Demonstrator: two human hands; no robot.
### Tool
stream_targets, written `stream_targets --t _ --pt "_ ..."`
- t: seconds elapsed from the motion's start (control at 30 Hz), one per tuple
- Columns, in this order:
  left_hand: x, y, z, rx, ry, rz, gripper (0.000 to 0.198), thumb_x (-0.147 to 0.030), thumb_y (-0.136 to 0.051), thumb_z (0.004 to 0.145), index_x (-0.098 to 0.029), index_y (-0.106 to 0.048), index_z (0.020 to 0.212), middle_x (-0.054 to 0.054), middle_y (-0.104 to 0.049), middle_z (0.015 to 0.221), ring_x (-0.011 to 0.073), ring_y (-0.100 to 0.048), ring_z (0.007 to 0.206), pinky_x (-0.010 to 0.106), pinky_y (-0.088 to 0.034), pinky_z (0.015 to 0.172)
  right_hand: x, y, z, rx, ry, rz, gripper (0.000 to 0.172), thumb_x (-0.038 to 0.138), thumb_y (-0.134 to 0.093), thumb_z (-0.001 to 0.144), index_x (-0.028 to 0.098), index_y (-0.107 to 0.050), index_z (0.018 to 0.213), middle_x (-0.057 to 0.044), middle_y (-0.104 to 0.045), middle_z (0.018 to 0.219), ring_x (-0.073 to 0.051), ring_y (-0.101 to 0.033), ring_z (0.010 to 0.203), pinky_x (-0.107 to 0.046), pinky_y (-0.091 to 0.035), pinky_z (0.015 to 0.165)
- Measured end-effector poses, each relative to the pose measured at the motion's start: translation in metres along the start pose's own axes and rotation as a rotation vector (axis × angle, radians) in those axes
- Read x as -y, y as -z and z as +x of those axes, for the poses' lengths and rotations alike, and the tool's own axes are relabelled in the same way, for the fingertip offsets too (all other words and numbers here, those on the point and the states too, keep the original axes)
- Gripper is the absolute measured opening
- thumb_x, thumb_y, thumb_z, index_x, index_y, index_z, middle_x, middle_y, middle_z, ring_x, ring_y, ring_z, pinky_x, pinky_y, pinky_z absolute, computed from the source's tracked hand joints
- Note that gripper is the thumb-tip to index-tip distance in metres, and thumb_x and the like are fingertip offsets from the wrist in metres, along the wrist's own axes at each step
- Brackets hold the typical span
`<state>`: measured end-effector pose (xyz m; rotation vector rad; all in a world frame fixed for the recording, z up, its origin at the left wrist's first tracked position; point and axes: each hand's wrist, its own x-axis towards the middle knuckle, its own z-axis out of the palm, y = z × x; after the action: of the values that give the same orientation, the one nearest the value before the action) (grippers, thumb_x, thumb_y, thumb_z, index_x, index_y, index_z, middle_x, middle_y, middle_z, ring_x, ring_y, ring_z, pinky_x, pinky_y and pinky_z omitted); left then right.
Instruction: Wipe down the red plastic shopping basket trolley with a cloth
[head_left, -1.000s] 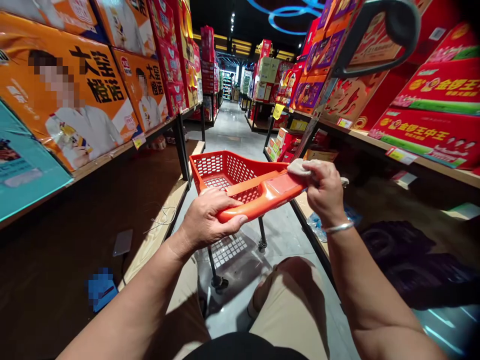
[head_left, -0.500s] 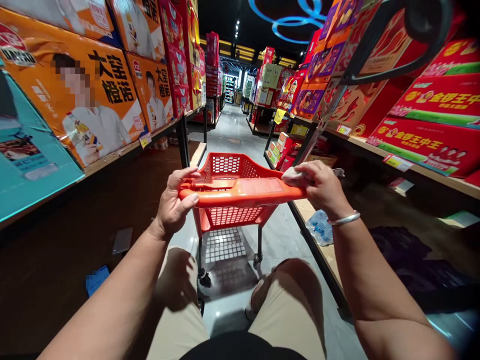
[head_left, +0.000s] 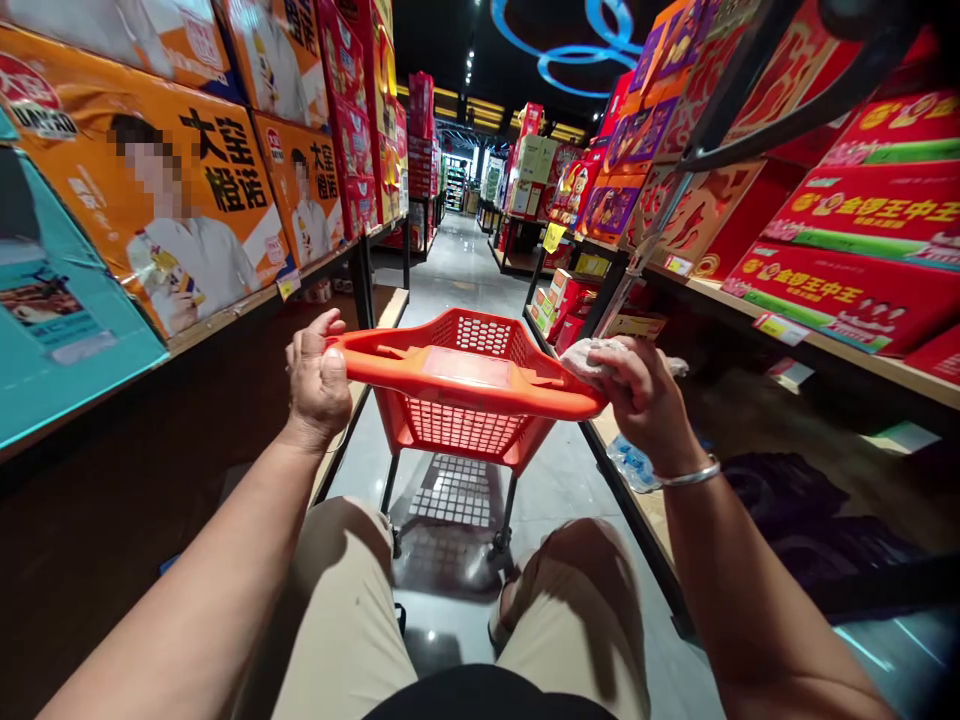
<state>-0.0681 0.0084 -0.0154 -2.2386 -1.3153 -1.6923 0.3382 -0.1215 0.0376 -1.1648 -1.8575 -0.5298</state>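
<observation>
An orange-red plastic shopping cart (head_left: 469,430) stands on the aisle floor in front of me, seen from its handle end. My left hand (head_left: 319,375) is closed around the left end of the cart's handle (head_left: 420,375), thumb towards me. At the handle's right end, my right hand (head_left: 641,395) grips a crumpled whitish cloth (head_left: 596,358) and presses it against the bar. A bangle (head_left: 690,470) circles that wrist. Part of the cloth is hidden under the fingers. Little of the basket's inside shows.
Shelves flank both sides, with orange drink cartons (head_left: 202,210) on the left and red boxes (head_left: 825,285) on the right. A dark metal frame (head_left: 720,155) juts in at upper right. Clear-blue plastic wrapping (head_left: 634,462) lies on the lower right shelf. The grey tiled aisle (head_left: 457,260) runs ahead.
My left hand has shifted left with its end of the handle. The cart has turned a little, its handle now slanting down to the right. The cloth remains in my right hand.
</observation>
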Motion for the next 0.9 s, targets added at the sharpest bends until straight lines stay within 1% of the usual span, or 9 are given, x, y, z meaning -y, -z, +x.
stream_targets --t 0.03,0.07,0.17,0.27,0.37,0.53,0.7,0.8,0.9 --pt "-0.014 0.001 -0.001 -0.139 0.011 0.081 0.058 -0.05 -0.035 0.101 -0.013 -0.045 0.145 0.011 -0.056 0.136 0.0343 -0.049 0.127 0.052 -0.037 0.114 0.007 -0.001 -0.004 -0.009 -0.002 0.027 0.03 0.023 -0.056 0.096 0.027 -0.067 0.124 -0.01 -0.063 0.128 -0.028 -0.06 0.12 -0.05 -0.051 0.101" --pt "-0.03 0.002 -0.002 -0.168 -0.035 0.124 0.056 -0.047 -0.04 0.1 -0.014 -0.047 0.145 0.012 -0.053 0.141 0.0356 -0.046 0.133 0.053 -0.034 0.117 0.013 -0.002 -0.006 -0.003 -0.002 0.065 0.031 0.021 -0.056 0.096 0.028 -0.066 0.125 -0.011 -0.062 0.129 -0.028 -0.06 0.121 -0.051 -0.051 0.102" --pt "-0.08 -0.002 -0.003 -0.129 -0.284 0.107 0.05 -0.041 -0.043 0.099 -0.025 -0.049 0.145 0.009 -0.057 0.142 0.0332 -0.046 0.139 0.053 -0.028 0.118 0.018 -0.008 -0.006 0.053 0.008 0.184 0.029 0.021 -0.057 0.096 0.029 -0.066 0.122 -0.01 -0.062 0.128 -0.027 -0.061 0.12 -0.05 -0.052 0.101" --pt "-0.109 -0.014 -0.001 0.111 -0.378 0.063 0.048 -0.046 -0.047 0.097 -0.03 -0.055 0.142 0.007 -0.061 0.142 0.0328 -0.05 0.139 0.057 -0.022 0.119 0.005 -0.015 -0.003 0.084 0.02 0.233 0.021 0.023 -0.06 0.095 0.027 -0.07 0.113 -0.009 -0.065 0.121 -0.025 -0.064 0.115 -0.048 -0.054 0.099" --pt "-0.111 -0.025 0.002 0.287 -0.384 0.043 0.045 -0.054 -0.054 0.094 -0.031 -0.067 0.131 0.007 -0.067 0.136 0.0329 -0.058 0.129 0.057 -0.026 0.115 -0.006 -0.023 -0.006 0.06 0.014 0.223 0.018 0.023 -0.062 0.094 0.027 -0.071 0.109 -0.009 -0.064 0.121 -0.023 -0.064 0.111 -0.046 -0.055 0.097" --pt "-0.104 -0.028 0.004 0.304 -0.38 0.055 0.048 -0.06 -0.057 0.093 -0.029 -0.07 0.128 0.008 -0.068 0.136 0.0318 -0.06 0.127 0.053 -0.031 0.111 0.014 -0.016 -0.009 0.055 -0.016 0.089 0.022 0.021 -0.061 0.094 0.026 -0.068 0.114 -0.009 -0.062 0.116 -0.023 -0.064 0.104 -0.039 -0.055 0.088" --pt "-0.111 -0.028 -0.001 0.285 -0.387 0.057 0.049 -0.06 -0.057 0.093 -0.028 -0.069 0.129 0.009 -0.068 0.135 0.0327 -0.061 0.125 0.054 -0.031 0.11 0.051 0.002 0.031 0.21 0.008 -0.088 0.021 0.023 -0.059 0.096 0.027 -0.071 0.112 -0.008 -0.067 0.106 -0.022 -0.063 0.093 -0.034 -0.053 0.081" --pt "-0.112 -0.03 -0.001 0.286 -0.38 0.051 0.049 -0.06 -0.06 0.092 -0.029 -0.069 0.129 0.008 -0.068 0.135 0.033 -0.061 0.125 0.055 -0.03 0.111 0.055 -0.014 0.064 0.281 0.106 -0.019 0.017 0.025 -0.062 0.095 0.026 -0.073 0.108 -0.008 -0.068 0.111 -0.021 -0.065 0.095 -0.034 -0.053 0.083" --pt "-0.11 -0.03 0.0 0.294 -0.368 0.056 0.049 -0.061 -0.059 0.092 -0.03 -0.069 0.128 0.008 -0.068 0.136 0.0325 -0.06 0.127 0.054 -0.029 0.112 0.046 -0.045 0.086 0.581 0.168 0.053 0.012 0.02 -0.066 0.09 0.024 -0.076 0.096 -0.005 -0.071 0.1 -0.016 -0.065 0.082 -0.029 -0.051 0.076"
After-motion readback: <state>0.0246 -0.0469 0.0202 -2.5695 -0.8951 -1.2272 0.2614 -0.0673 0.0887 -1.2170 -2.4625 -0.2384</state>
